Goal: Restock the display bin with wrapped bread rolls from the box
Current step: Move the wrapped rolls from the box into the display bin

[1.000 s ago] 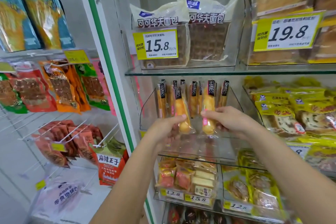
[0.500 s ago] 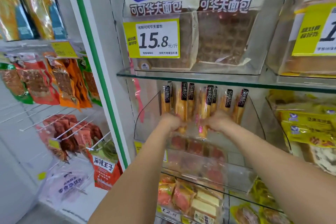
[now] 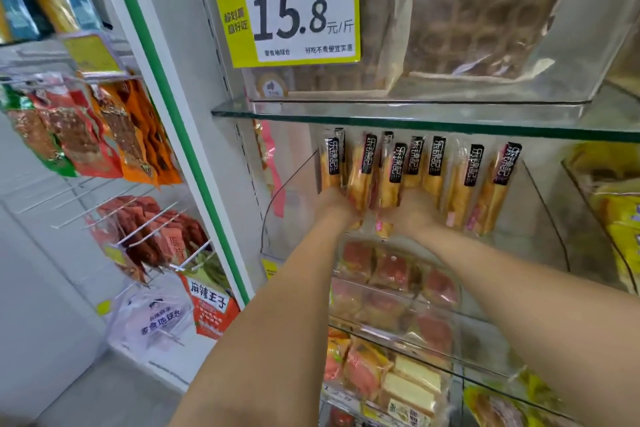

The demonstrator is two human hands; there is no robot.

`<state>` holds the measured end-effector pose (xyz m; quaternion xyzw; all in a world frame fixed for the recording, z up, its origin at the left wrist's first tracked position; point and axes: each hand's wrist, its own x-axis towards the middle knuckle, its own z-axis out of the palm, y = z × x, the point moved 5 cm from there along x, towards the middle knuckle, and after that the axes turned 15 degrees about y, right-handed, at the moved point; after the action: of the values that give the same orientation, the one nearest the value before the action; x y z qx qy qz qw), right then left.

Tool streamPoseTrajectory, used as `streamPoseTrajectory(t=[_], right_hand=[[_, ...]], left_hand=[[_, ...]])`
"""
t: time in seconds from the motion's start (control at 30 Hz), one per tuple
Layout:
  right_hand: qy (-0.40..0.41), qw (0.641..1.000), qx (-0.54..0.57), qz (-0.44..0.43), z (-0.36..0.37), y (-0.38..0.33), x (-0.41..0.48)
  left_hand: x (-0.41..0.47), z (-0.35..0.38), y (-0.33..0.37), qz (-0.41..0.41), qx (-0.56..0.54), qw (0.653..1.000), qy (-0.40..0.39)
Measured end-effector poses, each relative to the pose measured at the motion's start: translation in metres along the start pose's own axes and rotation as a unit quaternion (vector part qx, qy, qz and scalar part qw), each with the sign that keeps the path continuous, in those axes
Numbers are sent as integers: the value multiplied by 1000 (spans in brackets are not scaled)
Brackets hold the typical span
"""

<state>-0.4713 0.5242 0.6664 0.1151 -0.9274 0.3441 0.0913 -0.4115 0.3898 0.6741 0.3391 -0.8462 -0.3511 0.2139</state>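
Two bare forearms reach side by side under a glass shelf (image 3: 415, 121) and into the clear display bin (image 3: 540, 204) on the level below. The left hand (image 3: 333, 206) and the right hand (image 3: 414, 210) sit close together near the bin's left half, almost touching. Each is seen from the back, with its fingers curled forward. The left hand grips the lower part of one roll (image 3: 360, 177), and the right hand grips the roll next to it (image 3: 390, 184). The pinkish bottom ends of the wrappers poke out just beneath the two hands. The fingertips are hidden behind the wrappers, so I cannot tell how far round they go.

About eight wrapped bread rolls (image 3: 474, 180) stand upright in a row across the back of the bin. Their black printed labels point up, just under the shelf's edge. The two gripped rolls stand in line with the rest, near the left end.

On the glass shelf above, a yellow price tag (image 3: 287, 7) reading 15.8 hangs on another clear bin that holds brown waffle bread (image 3: 485, 10). Below the forearms, red-filled packets (image 3: 391, 270) lie in a lower bin. Yellow packs (image 3: 616, 215) crowd the right edge. Left of the green-edged upright (image 3: 162, 90), snack packets (image 3: 86, 128) hang from wire hooks.
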Motion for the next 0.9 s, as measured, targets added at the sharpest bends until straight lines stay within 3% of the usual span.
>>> streamPoseTrajectory(t=[0.2, 0.43, 0.77, 0.9], right_hand=[[-49, 995, -83, -37, 13, -14, 5], [-141, 984, -111, 3, 14, -18, 2], [-104, 990, -97, 0, -13, -20, 9], [-71, 993, -89, -23, -35, -28, 0]], left_hand=[[11, 10, -6, 29, 74, 997, 11], [13, 9, -9, 64, 173, 982, 46], [9, 0, -2, 77, 243, 967, 32], [-7, -22, 10, 103, 186, 976, 40]])
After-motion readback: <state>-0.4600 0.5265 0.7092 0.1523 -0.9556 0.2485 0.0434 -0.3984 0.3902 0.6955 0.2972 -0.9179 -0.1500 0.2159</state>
